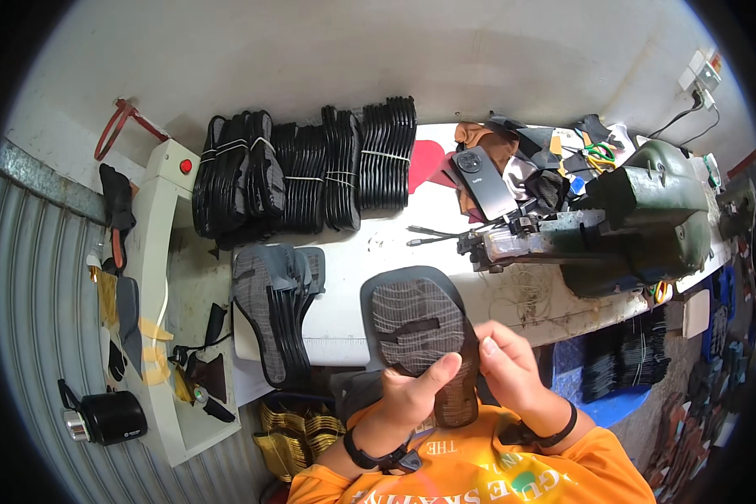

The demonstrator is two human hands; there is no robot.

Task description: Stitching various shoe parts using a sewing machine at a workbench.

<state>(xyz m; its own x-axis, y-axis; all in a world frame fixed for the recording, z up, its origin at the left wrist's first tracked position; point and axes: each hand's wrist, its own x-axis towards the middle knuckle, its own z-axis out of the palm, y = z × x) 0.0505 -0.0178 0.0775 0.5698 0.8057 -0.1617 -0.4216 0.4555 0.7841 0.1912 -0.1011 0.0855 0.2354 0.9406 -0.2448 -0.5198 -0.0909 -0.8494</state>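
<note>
In front of my chest is a grey-patterned shoe insole (418, 315) with a smooth darker rim and short dark slots in its middle. Its broad end points away from me, and its narrow brownish end hangs toward my orange shirt. My left hand (412, 393) grips it from the left, thumb laid across the front. At the right edge, the thumb and fingers of my right hand (506, 361) pinch the insole's border. What lies under the fingers is hidden. To the left, a stack of similar grey insoles (269, 311) with dark edges rests on the white table (344, 302).
Bundles of banded black-edged insoles (307, 172) line the back. A green sewing machine (647, 210) stands right, its arm reaching inward. Nearby are a phone (483, 181), fabric scraps (479, 136) and green-handled scissors (598, 154). A black flask (109, 417) sits at lower left.
</note>
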